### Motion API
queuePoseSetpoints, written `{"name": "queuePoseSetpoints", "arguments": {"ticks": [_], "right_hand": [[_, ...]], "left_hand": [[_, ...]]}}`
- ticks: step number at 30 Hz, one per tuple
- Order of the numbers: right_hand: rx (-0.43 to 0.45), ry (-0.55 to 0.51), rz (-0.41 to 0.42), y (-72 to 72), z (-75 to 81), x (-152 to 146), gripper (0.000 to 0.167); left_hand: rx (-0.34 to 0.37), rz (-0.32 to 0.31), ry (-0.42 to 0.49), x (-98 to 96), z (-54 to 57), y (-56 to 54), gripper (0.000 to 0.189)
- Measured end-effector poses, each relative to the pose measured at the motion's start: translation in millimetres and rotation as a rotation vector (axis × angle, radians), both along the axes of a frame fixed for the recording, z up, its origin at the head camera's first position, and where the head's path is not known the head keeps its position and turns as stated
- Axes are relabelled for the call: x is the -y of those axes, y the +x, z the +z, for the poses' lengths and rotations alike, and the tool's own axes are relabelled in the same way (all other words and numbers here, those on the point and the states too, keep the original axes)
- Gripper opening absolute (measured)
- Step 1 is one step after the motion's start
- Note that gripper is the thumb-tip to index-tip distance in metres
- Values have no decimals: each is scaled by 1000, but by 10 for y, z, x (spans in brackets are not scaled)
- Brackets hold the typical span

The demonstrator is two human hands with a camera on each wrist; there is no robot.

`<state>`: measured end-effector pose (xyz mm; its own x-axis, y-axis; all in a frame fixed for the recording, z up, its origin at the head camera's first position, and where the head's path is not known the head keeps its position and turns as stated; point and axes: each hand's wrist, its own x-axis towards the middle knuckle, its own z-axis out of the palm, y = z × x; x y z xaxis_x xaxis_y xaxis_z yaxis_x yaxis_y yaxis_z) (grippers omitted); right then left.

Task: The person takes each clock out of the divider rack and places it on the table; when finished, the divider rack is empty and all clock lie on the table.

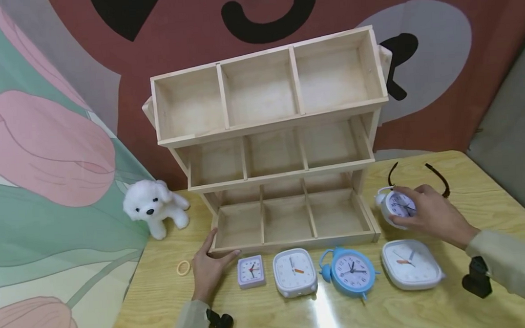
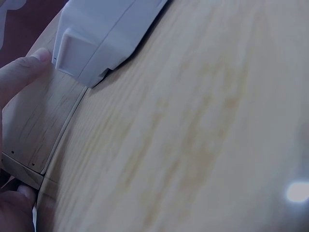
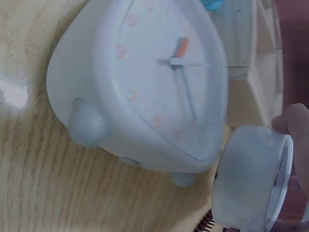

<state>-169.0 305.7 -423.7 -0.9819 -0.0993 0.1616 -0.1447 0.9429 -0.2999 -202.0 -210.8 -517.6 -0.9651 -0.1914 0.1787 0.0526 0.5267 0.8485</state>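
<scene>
In the head view my right hand grips a small white twin-bell alarm clock, thumb below and fingers above its face. The right wrist view shows that clock's pale side with a finger on its rim. My left hand is at the front left corner of a three-tier wooden shelf. Its thumb lies along the front board, and another finger rests at the side. Beside that thumb stands a small lilac square clock. Nearest below my right hand lies a white rounded square clock.
Another white square clock and a blue twin-bell alarm clock stand before the shelf. Left of it are a white plush dog and a small wooden ring. A dark headband lies behind my right hand.
</scene>
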Motion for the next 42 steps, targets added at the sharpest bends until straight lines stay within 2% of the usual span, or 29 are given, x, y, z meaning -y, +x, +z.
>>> {"name": "queuePoseSetpoints", "arguments": {"ticks": [6, 18, 27, 36, 39, 42], "right_hand": [[44, 0, 17, -29, -148, 11, 82], [59, -1, 37, -33, -277, 12, 76], [23, -16, 65, 1, -353, 20, 75], [72, 9, 49, 32, -284, 19, 83], [95, 18, 19, 78, -190, 2, 90], [73, 18, 5, 157, -30, -16, 91]], "left_hand": [[6, 6, -25, -4, -15, 18, 90], [21, 15, -25, -23, 8, 62, 91], [5, 19, -34, 21, 34, 123, 88], [12, 17, -16, 32, 61, 144, 88], [26, 2, -23, 40, 62, 124, 89], [75, -59, -38, 104, 139, 99, 90]]}}
